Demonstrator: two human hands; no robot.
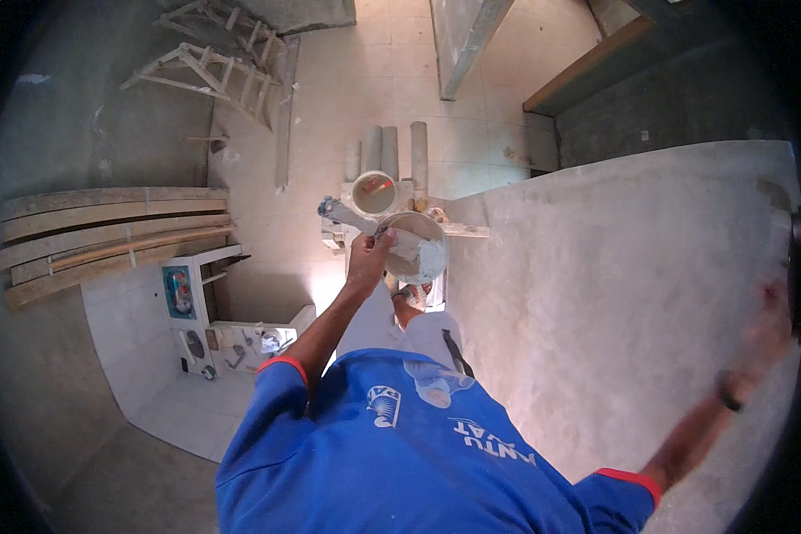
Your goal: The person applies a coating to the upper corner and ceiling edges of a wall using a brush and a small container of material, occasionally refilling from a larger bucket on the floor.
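Note:
A round tub [402, 271] with pale grey paste [432, 258] inside hangs in front of my body. My left hand [371, 258] is closed on the near left part of its rim. Close beyond that hand is a grey, rough-looking piece [347, 214] with a bluish end; its kind is unclear. My right arm stretches far out to the right along a grey plastered wall [578, 267]. Motion smears my right hand [770, 325], so its fingers cannot be made out. Beside it runs a dark upright edge [797, 276]; whether the hand touches it is unclear.
A pale bucket [354, 198] stands below, near several grey cylinders [419, 151] on the tiled floor. Long wooden planks [116, 227] are stacked at the left, beyond a white shelf unit [200, 289] with small tools. A wooden trestle [206, 76] stands far left.

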